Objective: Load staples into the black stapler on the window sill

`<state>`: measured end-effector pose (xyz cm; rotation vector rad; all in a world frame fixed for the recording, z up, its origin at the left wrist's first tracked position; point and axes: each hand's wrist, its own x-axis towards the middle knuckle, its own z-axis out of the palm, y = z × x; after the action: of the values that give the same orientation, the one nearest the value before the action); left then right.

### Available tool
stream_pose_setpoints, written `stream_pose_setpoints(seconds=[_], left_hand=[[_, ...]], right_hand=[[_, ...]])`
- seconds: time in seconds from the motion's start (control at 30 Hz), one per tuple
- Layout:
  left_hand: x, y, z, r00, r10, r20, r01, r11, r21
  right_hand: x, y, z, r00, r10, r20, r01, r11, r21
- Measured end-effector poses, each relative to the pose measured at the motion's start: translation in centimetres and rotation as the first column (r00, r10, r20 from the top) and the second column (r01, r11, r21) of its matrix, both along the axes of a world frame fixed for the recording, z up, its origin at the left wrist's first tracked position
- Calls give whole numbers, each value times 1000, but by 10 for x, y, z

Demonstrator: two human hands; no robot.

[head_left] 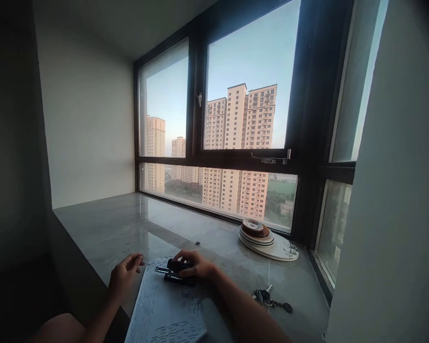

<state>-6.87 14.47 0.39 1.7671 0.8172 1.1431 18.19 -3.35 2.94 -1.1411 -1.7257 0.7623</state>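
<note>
A sheet of paper covered in handwriting lies on the grey stone sill in front of me. At its top edge sits a black stapler, its metal arm pointing left. My right hand rests over the stapler with fingers curled on its top. My left hand hovers just left of the paper's upper corner, fingers pinched together on something tiny that I cannot make out.
A stack of plates stands near the window at the right. A bunch of keys lies right of my forearm. A small dark bit lies beyond the stapler. The dark-framed window backs the sill.
</note>
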Motion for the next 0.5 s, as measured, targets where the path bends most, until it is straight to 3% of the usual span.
stream_pose_setpoints(seconds=[0.1,0.2,0.33,0.4,0.5], left_hand=[[-2,-15,0,969,-119,217,161,969,-189],[-1,-23,1,913,-184,365,311,892,-329],[-4,-28,4,831,-269,488,474,801,-366],[-5,-29,4,813,-295,502,501,793,-346],[-2,-32,3,850,-296,435,440,853,-279]], right_hand=[[-7,1,-2,999,-35,-20,34,997,-63],[-9,1,-1,997,-48,-52,44,997,-69],[-9,3,-4,995,-39,-92,32,996,-79],[-7,7,-8,994,-11,-111,3,997,-71],[-5,11,-13,992,30,-119,-35,998,-44]])
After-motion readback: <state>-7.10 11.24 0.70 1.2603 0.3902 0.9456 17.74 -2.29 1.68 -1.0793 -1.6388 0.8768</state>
